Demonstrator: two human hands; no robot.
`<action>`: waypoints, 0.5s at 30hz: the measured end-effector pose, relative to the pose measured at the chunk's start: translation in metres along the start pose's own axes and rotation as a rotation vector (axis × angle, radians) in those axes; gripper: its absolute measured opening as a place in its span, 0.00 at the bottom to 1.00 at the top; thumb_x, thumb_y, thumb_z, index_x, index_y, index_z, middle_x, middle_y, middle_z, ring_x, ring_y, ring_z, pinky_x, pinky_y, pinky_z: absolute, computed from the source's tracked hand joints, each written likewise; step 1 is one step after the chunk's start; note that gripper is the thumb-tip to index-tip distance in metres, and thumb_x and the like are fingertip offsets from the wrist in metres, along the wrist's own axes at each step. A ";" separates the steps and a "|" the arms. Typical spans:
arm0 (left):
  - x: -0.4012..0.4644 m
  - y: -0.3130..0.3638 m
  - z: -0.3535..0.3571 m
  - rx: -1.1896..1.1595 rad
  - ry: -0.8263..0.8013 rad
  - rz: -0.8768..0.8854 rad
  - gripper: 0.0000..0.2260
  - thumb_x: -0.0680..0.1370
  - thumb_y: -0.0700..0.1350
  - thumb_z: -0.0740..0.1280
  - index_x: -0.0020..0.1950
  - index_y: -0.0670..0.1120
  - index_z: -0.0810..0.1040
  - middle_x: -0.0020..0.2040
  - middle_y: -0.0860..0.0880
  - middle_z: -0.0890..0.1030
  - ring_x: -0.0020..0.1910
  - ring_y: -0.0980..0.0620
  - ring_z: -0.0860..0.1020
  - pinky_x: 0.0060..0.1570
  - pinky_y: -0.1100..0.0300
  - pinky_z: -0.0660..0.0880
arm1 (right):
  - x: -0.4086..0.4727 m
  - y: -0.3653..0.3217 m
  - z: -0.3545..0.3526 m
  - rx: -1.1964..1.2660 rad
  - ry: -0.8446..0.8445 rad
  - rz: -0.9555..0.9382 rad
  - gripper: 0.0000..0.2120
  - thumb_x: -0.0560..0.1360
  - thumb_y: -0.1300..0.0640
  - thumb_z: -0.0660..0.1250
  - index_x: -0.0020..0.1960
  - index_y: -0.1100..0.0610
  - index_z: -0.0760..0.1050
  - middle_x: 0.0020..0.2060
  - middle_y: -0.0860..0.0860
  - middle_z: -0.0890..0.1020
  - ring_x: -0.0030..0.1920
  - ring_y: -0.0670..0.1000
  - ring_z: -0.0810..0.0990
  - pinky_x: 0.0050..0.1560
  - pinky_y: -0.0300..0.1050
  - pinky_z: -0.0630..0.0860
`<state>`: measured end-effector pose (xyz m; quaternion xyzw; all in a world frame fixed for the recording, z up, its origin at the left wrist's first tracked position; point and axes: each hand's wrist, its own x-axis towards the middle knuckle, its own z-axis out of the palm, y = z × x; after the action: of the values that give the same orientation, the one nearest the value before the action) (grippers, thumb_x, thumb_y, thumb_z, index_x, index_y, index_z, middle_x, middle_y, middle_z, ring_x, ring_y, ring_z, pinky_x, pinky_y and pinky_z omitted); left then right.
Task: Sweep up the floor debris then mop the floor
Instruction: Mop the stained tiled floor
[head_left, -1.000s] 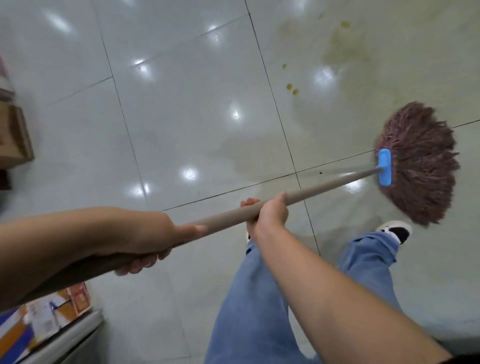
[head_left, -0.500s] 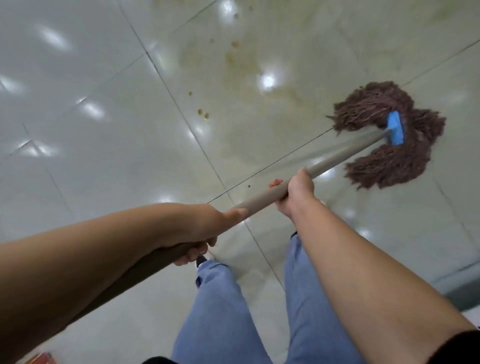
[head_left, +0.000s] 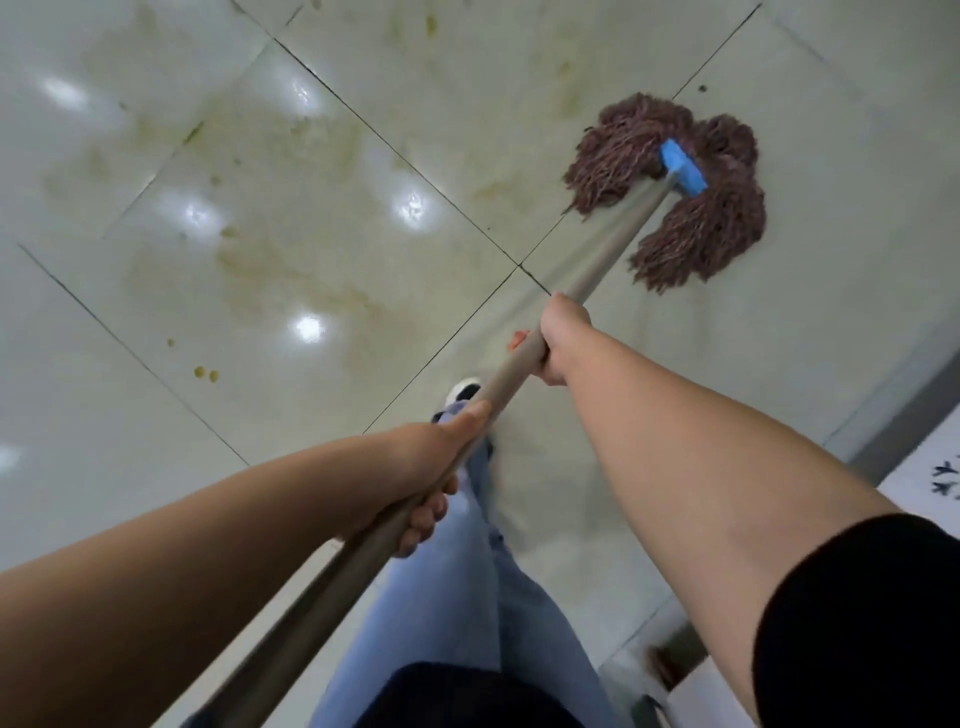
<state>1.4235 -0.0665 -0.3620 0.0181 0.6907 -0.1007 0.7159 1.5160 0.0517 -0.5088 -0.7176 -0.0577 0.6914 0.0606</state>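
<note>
- The left hand (head_left: 415, 470) and right hand (head_left: 563, 340) are both wrapping tight around the mop handle (head_left: 613, 244);
- The mop head (head_left: 675, 197) is lying flat on the floor (head_left: 519, 78);
- The yellow stain (head_left: 270, 260) is probably needing slow, firm pushes.

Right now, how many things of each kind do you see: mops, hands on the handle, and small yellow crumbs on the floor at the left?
Mops: 1, the brown string mop with a blue clamp.
Hands on the handle: 2, left hand and right hand.
Small yellow crumbs at the left: 3.
Total: 6.
</note>
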 end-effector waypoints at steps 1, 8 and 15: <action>-0.002 0.017 0.003 -0.002 -0.008 -0.008 0.30 0.70 0.72 0.53 0.33 0.44 0.66 0.20 0.51 0.67 0.16 0.55 0.64 0.19 0.69 0.65 | 0.004 -0.015 -0.004 -0.008 0.009 0.001 0.12 0.81 0.47 0.52 0.54 0.56 0.64 0.32 0.57 0.73 0.24 0.51 0.72 0.18 0.38 0.73; 0.000 0.141 0.019 0.032 -0.049 -0.029 0.31 0.68 0.74 0.53 0.33 0.44 0.65 0.19 0.50 0.67 0.16 0.53 0.64 0.21 0.69 0.63 | 0.036 -0.135 -0.040 -0.050 0.017 -0.007 0.12 0.81 0.47 0.50 0.57 0.55 0.63 0.31 0.57 0.73 0.24 0.52 0.73 0.18 0.36 0.72; -0.014 0.263 0.058 0.022 -0.080 -0.011 0.31 0.70 0.74 0.52 0.32 0.45 0.66 0.20 0.50 0.67 0.16 0.54 0.64 0.20 0.68 0.65 | 0.046 -0.253 -0.102 -0.067 0.010 0.021 0.14 0.81 0.45 0.51 0.54 0.57 0.63 0.30 0.57 0.73 0.24 0.51 0.72 0.18 0.38 0.73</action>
<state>1.5252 0.1826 -0.3752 0.0179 0.6605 -0.1128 0.7421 1.6201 0.3078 -0.5078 -0.7231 -0.0729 0.6863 0.0295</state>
